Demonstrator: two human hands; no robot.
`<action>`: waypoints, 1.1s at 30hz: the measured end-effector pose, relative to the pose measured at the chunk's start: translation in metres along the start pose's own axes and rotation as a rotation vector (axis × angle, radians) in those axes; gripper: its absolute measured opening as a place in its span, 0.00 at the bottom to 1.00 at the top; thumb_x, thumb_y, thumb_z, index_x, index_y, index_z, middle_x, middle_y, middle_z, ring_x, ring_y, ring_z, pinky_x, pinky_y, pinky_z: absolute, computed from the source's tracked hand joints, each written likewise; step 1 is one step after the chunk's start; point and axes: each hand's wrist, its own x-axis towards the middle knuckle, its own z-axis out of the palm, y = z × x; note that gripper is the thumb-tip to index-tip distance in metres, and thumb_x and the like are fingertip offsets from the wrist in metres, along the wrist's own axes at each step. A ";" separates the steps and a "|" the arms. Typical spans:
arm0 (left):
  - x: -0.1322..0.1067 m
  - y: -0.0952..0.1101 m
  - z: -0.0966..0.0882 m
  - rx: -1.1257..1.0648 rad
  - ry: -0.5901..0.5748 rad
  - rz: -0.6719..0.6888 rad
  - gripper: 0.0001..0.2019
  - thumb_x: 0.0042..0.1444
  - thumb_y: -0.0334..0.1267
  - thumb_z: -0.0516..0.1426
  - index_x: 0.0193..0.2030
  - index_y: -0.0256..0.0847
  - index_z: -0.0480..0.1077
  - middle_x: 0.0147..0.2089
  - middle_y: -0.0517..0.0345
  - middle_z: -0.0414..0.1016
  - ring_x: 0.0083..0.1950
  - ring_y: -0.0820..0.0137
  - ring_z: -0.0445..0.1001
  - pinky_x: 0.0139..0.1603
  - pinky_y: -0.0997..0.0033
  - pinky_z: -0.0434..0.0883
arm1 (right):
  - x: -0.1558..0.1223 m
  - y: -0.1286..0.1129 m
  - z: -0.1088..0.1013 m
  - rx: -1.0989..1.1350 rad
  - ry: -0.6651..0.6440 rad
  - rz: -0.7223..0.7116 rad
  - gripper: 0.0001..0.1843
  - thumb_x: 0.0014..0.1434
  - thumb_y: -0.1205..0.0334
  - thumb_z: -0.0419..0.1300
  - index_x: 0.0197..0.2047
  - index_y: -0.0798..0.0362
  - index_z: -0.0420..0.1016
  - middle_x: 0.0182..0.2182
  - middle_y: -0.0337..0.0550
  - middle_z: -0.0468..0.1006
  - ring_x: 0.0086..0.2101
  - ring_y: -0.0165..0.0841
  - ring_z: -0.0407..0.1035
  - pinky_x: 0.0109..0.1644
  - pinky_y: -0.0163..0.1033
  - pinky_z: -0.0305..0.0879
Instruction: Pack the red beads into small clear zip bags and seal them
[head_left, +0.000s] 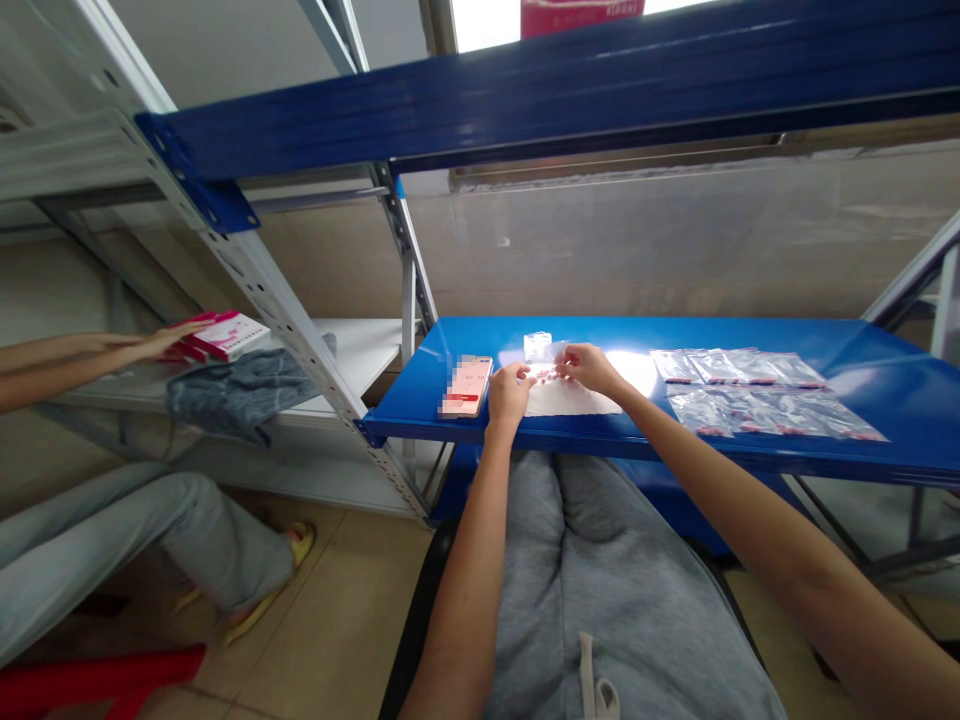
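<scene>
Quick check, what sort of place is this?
Probably a small packing workroom: a blue rack shelf serves as workbench, clear bags lie on it in two rows, and a pink-and-white box is at a co-worker's hand.

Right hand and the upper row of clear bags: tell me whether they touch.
Apart. The head view shows a glare-lit stretch of blue shelf between the right hand and the nearest bag.

Soft grey trousers (645, 600) are worn with a pale, looped drawstring (586, 658), and both forearms (474, 560) are bare.
</scene>
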 end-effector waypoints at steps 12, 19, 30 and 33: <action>-0.007 0.003 -0.004 -0.002 -0.008 -0.036 0.09 0.58 0.34 0.66 0.45 0.40 0.80 0.42 0.51 0.83 0.42 0.64 0.79 0.48 0.66 0.73 | -0.003 0.008 -0.001 0.173 -0.001 0.012 0.02 0.54 0.65 0.64 0.32 0.54 0.77 0.27 0.41 0.81 0.27 0.32 0.75 0.31 0.34 0.68; -0.007 0.009 -0.005 0.007 -0.007 -0.041 0.10 0.57 0.34 0.67 0.47 0.40 0.80 0.42 0.51 0.83 0.43 0.63 0.79 0.50 0.66 0.73 | -0.013 0.004 -0.003 0.465 0.093 0.035 0.16 0.49 0.51 0.72 0.31 0.53 0.76 0.27 0.43 0.78 0.29 0.35 0.77 0.31 0.37 0.73; 0.000 0.044 0.011 -0.366 -0.040 -0.095 0.09 0.62 0.38 0.64 0.46 0.36 0.80 0.42 0.47 0.84 0.44 0.64 0.82 0.48 0.69 0.74 | -0.034 -0.028 0.016 0.929 0.233 0.243 0.23 0.40 0.48 0.77 0.33 0.51 0.74 0.30 0.41 0.81 0.34 0.36 0.78 0.30 0.32 0.63; 0.004 0.043 0.015 -0.409 -0.016 -0.086 0.05 0.62 0.35 0.62 0.40 0.37 0.79 0.40 0.49 0.84 0.41 0.65 0.82 0.45 0.71 0.75 | -0.037 -0.028 0.014 0.926 0.202 0.276 0.23 0.42 0.48 0.75 0.37 0.50 0.75 0.33 0.43 0.82 0.39 0.38 0.79 0.33 0.34 0.65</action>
